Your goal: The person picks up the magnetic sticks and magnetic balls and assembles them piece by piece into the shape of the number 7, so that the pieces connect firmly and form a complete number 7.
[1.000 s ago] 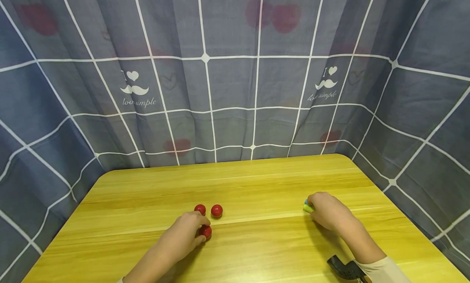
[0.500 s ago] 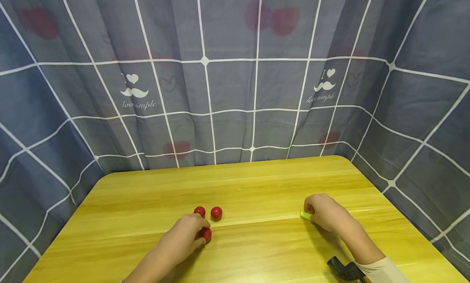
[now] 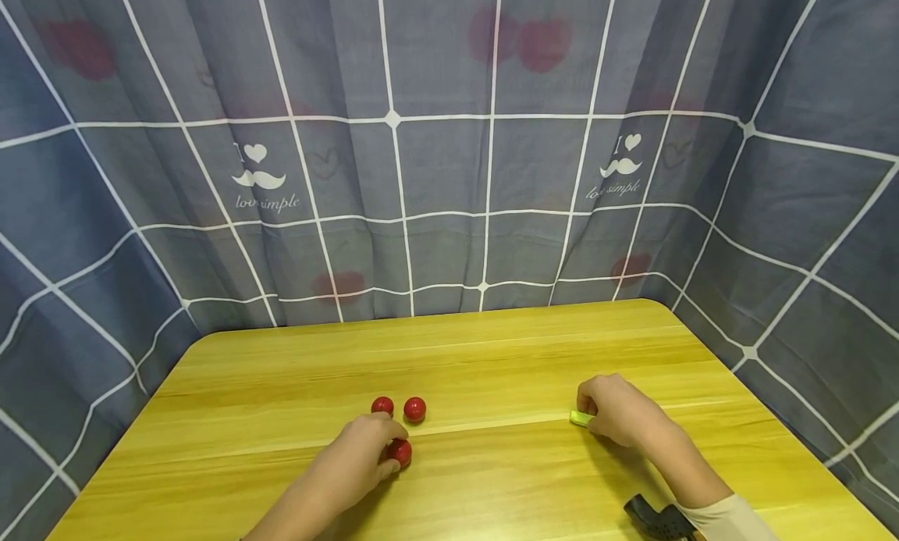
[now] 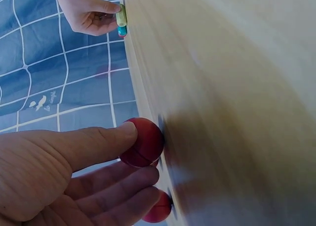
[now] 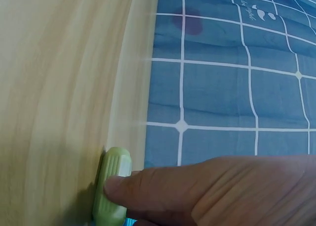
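left hand point(image 3: 361, 463) pinching a red ball point(image 3: 401, 452) on the wooden table point(image 3: 492, 478), half hidden by fingers, two more red balls point(image 3: 414, 408) just behind it, right hand point(image 3: 618, 410) gripping a green piece point(image 3: 580, 418), mostly covered, well right of the balls, open tabletop between

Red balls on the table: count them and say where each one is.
3. One red ball sits at the left hand's fingertips; two more, and, lie side by side just beyond it. The hands could hide others.
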Motion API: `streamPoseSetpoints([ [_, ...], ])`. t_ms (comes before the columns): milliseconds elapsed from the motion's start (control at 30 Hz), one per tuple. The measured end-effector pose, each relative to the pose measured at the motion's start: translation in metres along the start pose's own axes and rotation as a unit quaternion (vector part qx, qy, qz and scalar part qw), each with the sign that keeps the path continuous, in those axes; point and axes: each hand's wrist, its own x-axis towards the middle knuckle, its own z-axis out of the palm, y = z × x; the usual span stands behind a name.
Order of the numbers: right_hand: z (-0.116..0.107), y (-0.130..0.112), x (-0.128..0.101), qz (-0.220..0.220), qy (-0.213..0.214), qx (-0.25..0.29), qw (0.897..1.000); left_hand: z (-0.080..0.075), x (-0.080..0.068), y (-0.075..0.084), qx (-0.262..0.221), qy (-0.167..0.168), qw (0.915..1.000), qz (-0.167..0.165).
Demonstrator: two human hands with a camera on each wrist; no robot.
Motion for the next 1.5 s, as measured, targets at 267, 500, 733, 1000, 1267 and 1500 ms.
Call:
streamPoseSetpoints([
  [267, 0.007, -0.007, 0.004, -0.031, -0.002, 0.000, 1.000, 0.000, -0.003, 0.000, -0.003, 0.000, 1.0000, -0.004],
  [500, 0.010, -0.019, 0.004, -0.089, 0.024, -0.004, 0.996, 0.000, -0.002, 0.002, 0.003, 0.005, 1.0000, 0.004],
  [733, 0.013, -0.037, 0.005, -0.122, 0.030, 0.001, 0.992, 0.003, -0.001, 0.002, 0.017, 0.016, 0.9996, 0.015],
  [1000, 0.015, -0.052, 0.009, -0.143, 0.048, -0.017, 0.988, 0.006, -0.001, 0.004, 0.012, 0.020, 0.9996, 0.014],
  [1267, 0.017, -0.066, 0.010, -0.152, 0.046, -0.011, 0.987, 0.007, -0.001, 0.007, 0.016, 0.012, 0.9996, 0.019],
  [1500, 0.020, -0.078, 0.010, -0.162, 0.036, -0.014, 0.986, 0.008, -0.002, 0.013, 0.017, 0.002, 0.9994, 0.031],
])
